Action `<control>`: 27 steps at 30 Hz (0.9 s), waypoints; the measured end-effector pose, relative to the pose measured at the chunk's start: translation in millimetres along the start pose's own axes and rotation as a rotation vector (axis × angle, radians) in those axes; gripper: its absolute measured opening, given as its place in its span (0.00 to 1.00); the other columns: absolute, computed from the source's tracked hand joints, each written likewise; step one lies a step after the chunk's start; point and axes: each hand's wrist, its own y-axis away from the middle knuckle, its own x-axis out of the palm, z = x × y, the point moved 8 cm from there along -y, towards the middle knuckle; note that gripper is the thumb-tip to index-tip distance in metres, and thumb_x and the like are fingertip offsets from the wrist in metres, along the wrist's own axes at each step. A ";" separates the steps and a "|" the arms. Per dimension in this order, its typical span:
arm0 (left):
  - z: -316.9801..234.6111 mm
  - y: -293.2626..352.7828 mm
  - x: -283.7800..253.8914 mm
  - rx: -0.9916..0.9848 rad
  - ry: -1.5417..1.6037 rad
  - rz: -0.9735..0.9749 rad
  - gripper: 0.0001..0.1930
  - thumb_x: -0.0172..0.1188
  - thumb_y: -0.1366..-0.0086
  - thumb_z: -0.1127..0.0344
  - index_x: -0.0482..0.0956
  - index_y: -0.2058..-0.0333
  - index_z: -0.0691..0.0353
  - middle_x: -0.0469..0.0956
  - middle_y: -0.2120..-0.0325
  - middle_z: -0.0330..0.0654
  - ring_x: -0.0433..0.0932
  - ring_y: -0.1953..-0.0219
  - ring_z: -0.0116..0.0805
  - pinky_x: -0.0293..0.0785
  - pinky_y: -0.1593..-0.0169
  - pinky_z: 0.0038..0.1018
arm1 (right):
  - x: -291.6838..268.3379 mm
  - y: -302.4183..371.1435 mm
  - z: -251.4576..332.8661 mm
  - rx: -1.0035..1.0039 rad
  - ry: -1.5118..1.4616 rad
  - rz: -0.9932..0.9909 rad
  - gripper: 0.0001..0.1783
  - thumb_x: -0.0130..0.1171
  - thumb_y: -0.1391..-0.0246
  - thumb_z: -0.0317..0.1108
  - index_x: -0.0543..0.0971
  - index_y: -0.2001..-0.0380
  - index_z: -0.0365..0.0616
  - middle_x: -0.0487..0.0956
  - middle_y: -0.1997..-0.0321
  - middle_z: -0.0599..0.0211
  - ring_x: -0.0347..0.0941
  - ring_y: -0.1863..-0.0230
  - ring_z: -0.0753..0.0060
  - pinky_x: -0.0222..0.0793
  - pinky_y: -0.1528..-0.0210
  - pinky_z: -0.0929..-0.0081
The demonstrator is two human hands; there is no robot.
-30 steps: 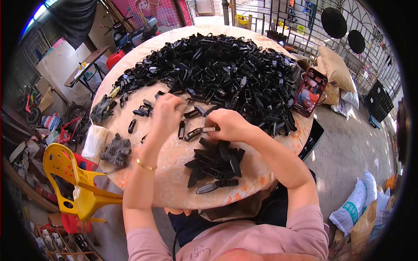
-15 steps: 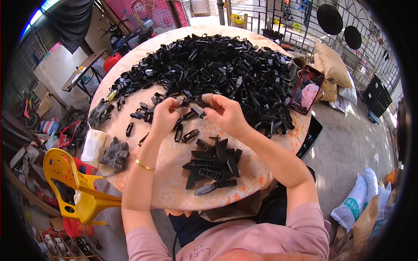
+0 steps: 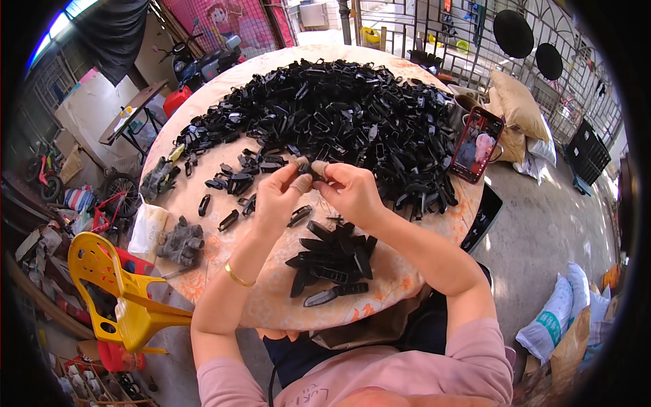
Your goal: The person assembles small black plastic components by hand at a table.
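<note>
My left hand (image 3: 277, 198) and my right hand (image 3: 354, 197) meet over the middle of the table. Between their pinched fingertips is a small black plastic part (image 3: 311, 171), mostly hidden by the fingers. Pale covers wrap some of my fingertips. Just beyond the hands spreads a big heap of black plastic parts (image 3: 339, 112). Loose black frame-like pieces (image 3: 228, 220) lie to the left of my hands. Nearer to me is a smaller pile of black knife-shaped pieces (image 3: 333, 254), some with slotted frames.
The round table (image 3: 224, 278) has a flowered cloth. A phone (image 3: 477, 146) stands at its right edge. Dark gloves (image 3: 180, 242) and a white packet (image 3: 147, 229) lie at the left edge. A yellow chair (image 3: 129, 298) stands at left; sacks (image 3: 519, 105) rest at right.
My hands have come together; the left moved right and slightly nearer to me. Black pieces that showed between and below the hands are now covered or shifted.
</note>
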 end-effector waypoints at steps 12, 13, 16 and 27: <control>-4.7 3.7 0.6 -0.022 0.269 0.107 0.10 0.54 0.42 0.78 0.77 0.60 0.68 0.78 0.68 0.36 0.74 0.67 0.20 0.70 0.62 0.15 | 13.9 -0.4 -1.2 0.115 0.024 0.279 0.21 0.64 0.56 0.40 0.77 0.59 0.43 0.76 0.74 0.57 0.71 0.78 0.59 0.66 0.74 0.73; -8.6 4.7 0.2 -0.010 0.224 0.107 0.10 0.55 0.43 0.79 0.78 0.61 0.68 0.78 0.68 0.36 0.74 0.68 0.20 0.70 0.62 0.15 | 10.2 -0.4 5.1 0.062 0.065 0.248 0.19 0.63 0.56 0.40 0.77 0.60 0.45 0.75 0.75 0.56 0.71 0.79 0.58 0.66 0.75 0.72; -20.7 6.8 2.6 0.021 0.146 0.123 0.09 0.56 0.44 0.79 0.79 0.64 0.68 0.79 0.70 0.36 0.74 0.69 0.20 0.70 0.63 0.16 | 14.3 3.3 1.0 0.091 0.018 0.275 0.15 0.63 0.56 0.40 0.78 0.65 0.45 0.77 0.72 0.58 0.73 0.74 0.58 0.68 0.71 0.71; -23.5 25.4 41.7 -0.054 -0.625 0.604 0.09 0.60 0.47 0.73 0.76 0.65 0.65 0.79 0.70 0.45 0.78 0.65 0.34 0.72 0.60 0.25 | 43.0 8.2 -28.7 -0.368 0.721 0.464 0.16 0.53 0.61 0.29 0.73 0.64 0.42 0.73 0.64 0.67 0.67 0.59 0.65 0.68 0.59 0.74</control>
